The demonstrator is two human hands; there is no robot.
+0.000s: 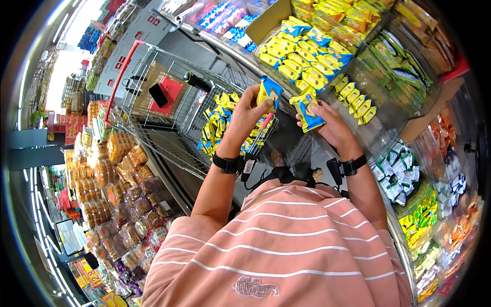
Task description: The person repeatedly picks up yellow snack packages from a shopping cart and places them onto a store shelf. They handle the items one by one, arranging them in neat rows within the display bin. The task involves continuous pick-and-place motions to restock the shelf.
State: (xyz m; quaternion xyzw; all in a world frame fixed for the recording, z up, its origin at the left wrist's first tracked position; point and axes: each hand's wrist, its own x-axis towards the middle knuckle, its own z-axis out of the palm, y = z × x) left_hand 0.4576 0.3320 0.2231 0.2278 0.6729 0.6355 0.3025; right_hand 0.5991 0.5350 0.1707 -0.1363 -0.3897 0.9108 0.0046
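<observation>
Between the fingers and thumb of my left hand (pixel 251 111) is a yellow-and-blue snack packet (pixel 270 94), held over the near end of the shopping cart (pixel 168 126). My right hand (pixel 330 121) grips a second yellow-and-blue packet (pixel 308 109) beside the display bins. A heap of similar yellow-and-blue packets (pixel 218 124) lies inside the cart's wire basket. More of these packets (pixel 303 57) fill a display bin in front of me. To its right, a row of small yellow packets (pixel 355 99) rests in a clear bin.
In the cart's child seat a phone (pixel 158 96) lies on a red item (pixel 172 94), near a black cylindrical object (pixel 197 81). Bins of green packets (pixel 399 69) and white-and-green packets (pixel 397 172) border my right side. Shelves of packaged baked goods (pixel 126 199) stand at left.
</observation>
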